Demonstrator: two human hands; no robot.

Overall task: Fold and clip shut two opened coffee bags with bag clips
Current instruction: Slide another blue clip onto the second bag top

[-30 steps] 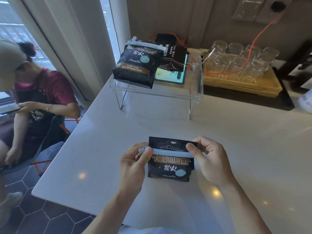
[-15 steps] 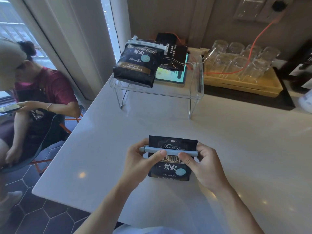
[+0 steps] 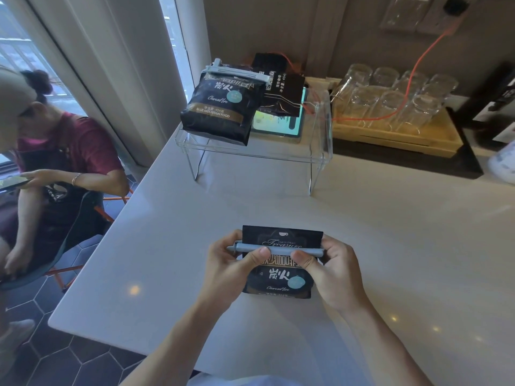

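Observation:
A small black coffee bag (image 3: 281, 277) lies on the white counter (image 3: 376, 246) in front of me, its top folded. A light blue bag clip (image 3: 278, 249) runs across the bag just below the fold. My left hand (image 3: 227, 267) pinches the clip's left end, thumb pressing on the bar. My right hand (image 3: 331, 270) pinches the right end the same way. A second black coffee bag (image 3: 220, 107) rests on the clear acrylic stand (image 3: 320, 151) at the back, with a pale clip (image 3: 237, 73) across its top.
A flat black pouch (image 3: 281, 93) and a lit tablet (image 3: 278, 126) share the stand. A wooden tray (image 3: 395, 135) of upturned glasses sits back right, crossed by an orange cable (image 3: 418, 68). A seated person (image 3: 55, 162) is off the counter's left edge.
My right hand slid from the bag's upper right corner down onto the clip's right end. Both thumbs have come in over the bar, which now lies straight across the bag.

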